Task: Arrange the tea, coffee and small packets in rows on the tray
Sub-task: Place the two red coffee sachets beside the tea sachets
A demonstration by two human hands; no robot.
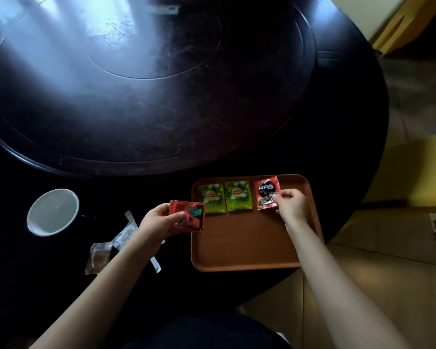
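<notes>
From the head camera, the brown tray (249, 248) sits at the near edge of the dark round counter (161, 109). Along its far side runs a row: two green tea packets (212, 201) (238, 196), then a red coffee sachet (266, 192). The right hand (291, 205) has its fingers (276, 197) closed on that sachet's lower right corner, apparently setting it down. To do this well, square it to the tea packets, with an even gap and its top edge level with theirs, before letting go. The left hand (157, 221) holds a second red sachet (188, 216) pinched shut between thumb and fingers, just over the tray's left rim, likely next for the row's free right end. Left of the tray lie small pale packets (126, 234) and a clear brownish one (97, 258), not yet on the tray. A white cup (53, 212) stands beyond them, well clear of the work, and nothing blocks the tray's bare near half
</notes>
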